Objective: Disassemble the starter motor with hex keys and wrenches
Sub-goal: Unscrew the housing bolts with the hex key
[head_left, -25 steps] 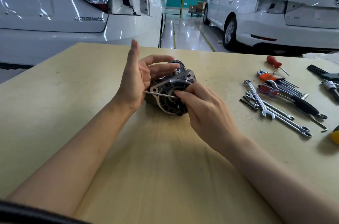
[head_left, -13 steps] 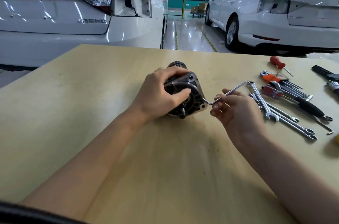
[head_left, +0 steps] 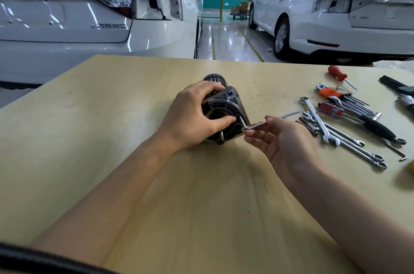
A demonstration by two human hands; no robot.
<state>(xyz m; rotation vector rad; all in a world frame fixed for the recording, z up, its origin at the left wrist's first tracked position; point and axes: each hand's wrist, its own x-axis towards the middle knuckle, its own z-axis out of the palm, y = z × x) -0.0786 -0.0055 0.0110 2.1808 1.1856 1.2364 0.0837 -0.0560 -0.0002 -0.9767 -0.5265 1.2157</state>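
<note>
The surface (head_left: 89,139) carries the starter motor (head_left: 226,114) at its middle, lying on its side, end face toward the person. It looks heavy, rigid and round enough to roll, so bracing the housing seems wise. The left hand (head_left: 192,116) wraps over the motor's left flank, thumb on its face. Right of the motor, the right hand (head_left: 284,141) pinches a hex key (head_left: 257,125), its short leg seated at the face's edge. Wrenches (head_left: 336,134) lie farther right.

At centre frame, a left hand (head_left: 192,116) grips a starter motor (head_left: 224,114) on the tabletop (head_left: 112,139) while the right hand (head_left: 284,141) pinches a hex key (head_left: 257,125) seated in its end face — wrenches (head_left: 331,130) at right.
</note>
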